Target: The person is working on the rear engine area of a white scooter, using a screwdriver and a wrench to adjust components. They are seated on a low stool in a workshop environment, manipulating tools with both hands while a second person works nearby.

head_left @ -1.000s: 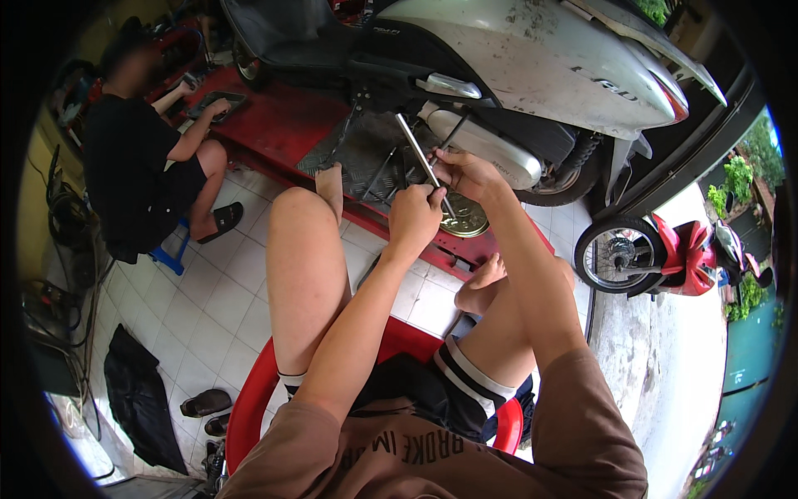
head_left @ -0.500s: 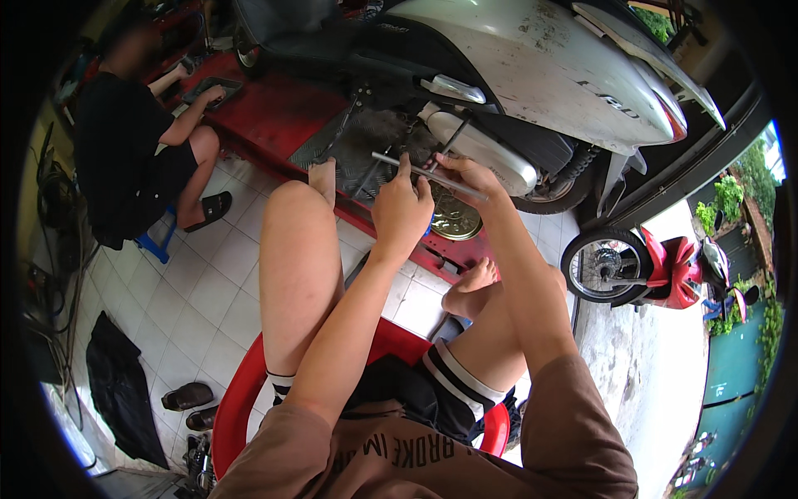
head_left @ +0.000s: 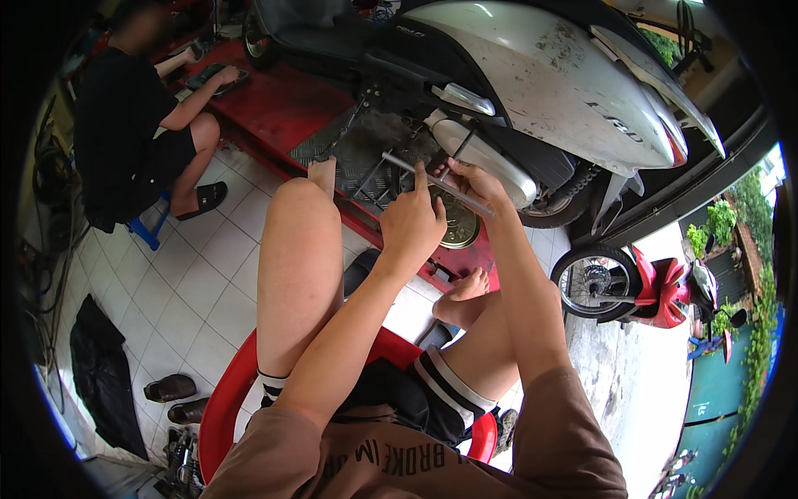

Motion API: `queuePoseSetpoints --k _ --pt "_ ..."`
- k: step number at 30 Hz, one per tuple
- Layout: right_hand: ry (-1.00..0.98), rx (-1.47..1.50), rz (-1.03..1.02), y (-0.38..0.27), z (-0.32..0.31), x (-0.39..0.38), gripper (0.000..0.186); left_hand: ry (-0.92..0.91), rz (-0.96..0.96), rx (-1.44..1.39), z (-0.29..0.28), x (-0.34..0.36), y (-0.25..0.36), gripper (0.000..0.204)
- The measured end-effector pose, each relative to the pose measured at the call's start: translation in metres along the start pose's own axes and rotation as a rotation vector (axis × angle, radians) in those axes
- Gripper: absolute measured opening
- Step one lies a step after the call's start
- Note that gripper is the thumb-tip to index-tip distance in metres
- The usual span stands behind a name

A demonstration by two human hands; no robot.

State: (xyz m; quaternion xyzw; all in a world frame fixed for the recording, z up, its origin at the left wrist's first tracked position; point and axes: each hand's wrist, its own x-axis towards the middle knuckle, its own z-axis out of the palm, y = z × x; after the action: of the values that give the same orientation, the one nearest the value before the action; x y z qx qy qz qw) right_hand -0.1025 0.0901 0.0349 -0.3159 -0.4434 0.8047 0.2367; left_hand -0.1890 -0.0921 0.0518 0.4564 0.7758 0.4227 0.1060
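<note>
Gripping the silver rod point(head_left: 402, 163) and dark rod point(head_left: 467, 141), right hand point(head_left: 478, 185) fingers hide their crossing! Left hand point(head_left: 413, 223): index extended, grip I can't tell. Frame's top crops the scooter point(head_left: 532, 75); platform point(head_left: 291, 100) edge passes below, tiled floor point(head_left: 208, 249) stretching left.

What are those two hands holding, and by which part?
The right hand holds a silver rod near its right end and a thin dark rod by its lower part. The left hand touches the silver rod; whether it grips cannot be told.
</note>
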Motion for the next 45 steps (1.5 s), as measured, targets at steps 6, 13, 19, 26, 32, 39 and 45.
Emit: queuePoseSetpoints --k 6,13,19,26,32,39,45 --pt "-0.015 -0.021 0.031 -0.003 -0.006 0.007 0.02 -0.288 0.317 -0.242 0.021 -0.004 -0.012 0.055" --pt "0.032 -0.006 0.001 0.0 0.005 0.0 0.022 -0.019 0.215 -0.15 0.009 0.0 -0.011 0.068" --pt "-0.009 -0.017 -0.028 -0.004 -0.01 0.008 0.018 -0.056 -0.038 -0.061 0.025 -0.001 -0.014 0.029" --pt "-0.12 -0.021 0.096 0.014 0.0 0.002 0.012 -0.138 0.015 -0.262 0.057 0.003 -0.019 0.034" --pt "-0.107 -0.091 0.137 0.015 -0.008 -0.004 0.014 0.1 0.199 -0.506 0.013 0.006 -0.001 0.047" --pt "0.0 0.002 0.07 0.0 -0.001 -0.001 0.014 -0.316 -0.017 -0.314 0.009 -0.006 -0.003 0.045" --pt "-0.056 -0.031 0.087 -0.002 0.0 -0.01 0.015 -0.131 0.087 -0.431 -0.001 0.0 -0.002 0.037"
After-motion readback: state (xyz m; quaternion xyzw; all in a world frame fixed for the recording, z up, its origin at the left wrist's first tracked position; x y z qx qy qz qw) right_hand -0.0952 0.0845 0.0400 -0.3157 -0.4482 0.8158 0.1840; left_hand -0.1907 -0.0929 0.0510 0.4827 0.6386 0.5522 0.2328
